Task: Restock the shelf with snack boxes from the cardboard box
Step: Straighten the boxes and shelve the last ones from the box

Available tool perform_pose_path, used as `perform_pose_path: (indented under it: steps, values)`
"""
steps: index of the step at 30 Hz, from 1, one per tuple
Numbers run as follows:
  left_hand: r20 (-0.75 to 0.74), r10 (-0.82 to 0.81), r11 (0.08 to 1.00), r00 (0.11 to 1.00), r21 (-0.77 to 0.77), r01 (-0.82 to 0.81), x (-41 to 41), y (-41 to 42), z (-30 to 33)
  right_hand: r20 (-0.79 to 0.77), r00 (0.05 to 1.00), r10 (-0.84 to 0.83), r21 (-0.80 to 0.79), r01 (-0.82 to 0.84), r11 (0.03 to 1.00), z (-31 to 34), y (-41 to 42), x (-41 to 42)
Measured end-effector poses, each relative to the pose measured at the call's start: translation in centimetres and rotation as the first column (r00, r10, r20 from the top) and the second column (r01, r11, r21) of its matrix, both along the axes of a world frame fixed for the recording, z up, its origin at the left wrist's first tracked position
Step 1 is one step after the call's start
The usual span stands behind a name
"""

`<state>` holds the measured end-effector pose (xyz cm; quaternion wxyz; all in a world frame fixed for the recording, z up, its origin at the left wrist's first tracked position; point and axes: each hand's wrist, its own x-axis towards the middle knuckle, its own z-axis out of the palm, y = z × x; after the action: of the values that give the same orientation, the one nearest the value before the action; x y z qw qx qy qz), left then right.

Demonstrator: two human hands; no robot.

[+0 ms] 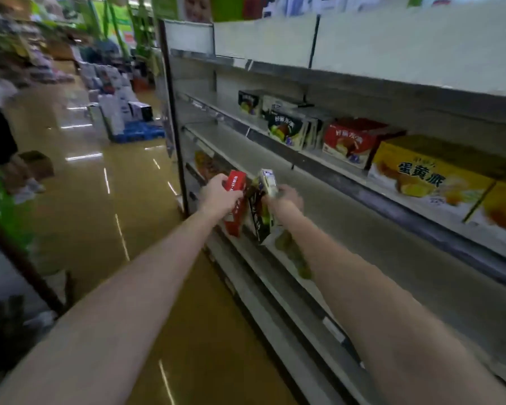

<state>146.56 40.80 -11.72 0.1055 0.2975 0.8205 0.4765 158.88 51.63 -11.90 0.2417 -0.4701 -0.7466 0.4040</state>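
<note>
While both arms reach out toward the far end of the aisle, the scene sorts by size like this:

Shelf unit point(362, 229): runs along the right of both hands, with long bare boards level with and below them; that open room is likely why the hands head here.

Floor point(100, 229): glossy yellow-brown, to the left of and beneath the arms.

Stocked row point(348, 141): yellow, red and green-and-black snack boxes stand faces out on the board above and to the right of the hands, probably the pattern to copy.

Cardboard box point(37, 163): a brown carton sits on the floor well to the left of the left hand; whether it is the supply box I cannot tell.

Left hand point(221, 194): fingers curled round the top of a red box point(235, 206), carried on end, probably to slide in narrow side first.

Right hand point(284, 200): grips a dark box with green print point(260, 217), a pale box end showing just above the fingers; blur hides whether that is a second box.

Progress: both boxes are in the air just off the shelf edge, not yet set down.
</note>
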Motion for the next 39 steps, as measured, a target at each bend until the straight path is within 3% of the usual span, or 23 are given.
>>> perform_pose_path:
  steps: [3, 7, 14, 21, 28, 35, 39]
  values:
    - [-0.039, -0.045, 0.999, 0.998, 0.024, 0.046, -2.9, 0.5, 1.2, -0.028, 0.996, -0.086, -0.070, 0.084, 0.994, 0.9, 0.0, -2.1]
    - [-0.065, -0.081, 0.995, 0.995, 0.048, 0.084, -7.3, 2.2, 2.3, -0.031, 0.997, -0.065, -0.087, 0.062, 0.994, 2.0, 0.8, -4.8]
    - [-0.025, -0.098, 0.984, 0.995, 0.145, 0.101, -15.9, 7.3, 4.6, -0.211, 0.966, -0.149, 0.004, 0.153, 0.988, 4.5, 4.6, -12.1]
    - [0.106, -0.090, 0.941, 0.990, 0.334, 0.050, -26.0, 15.8, 6.6, -0.241, 0.938, -0.249, 0.123, 0.284, 0.951, 6.9, 12.1, -21.1]
    - [0.131, -0.099, 0.918, 0.986, 0.396, 0.039, -37.6, 23.0, 9.0, -0.157, 0.981, -0.110, 0.091, 0.125, 0.988, 10.1, 19.1, -30.7]
    - [0.337, -0.195, 0.875, 0.921, 0.484, 0.008, -47.4, 29.6, 8.3, -0.252, 0.947, -0.200, 0.225, 0.258, 0.939, 9.9, 25.8, -39.1]
    - [0.358, -0.269, 0.854, 0.894, 0.519, 0.049, -53.1, 33.8, 8.5, -0.143, 0.943, -0.299, 0.411, 0.332, 0.849, 10.1, 29.7, -44.2]
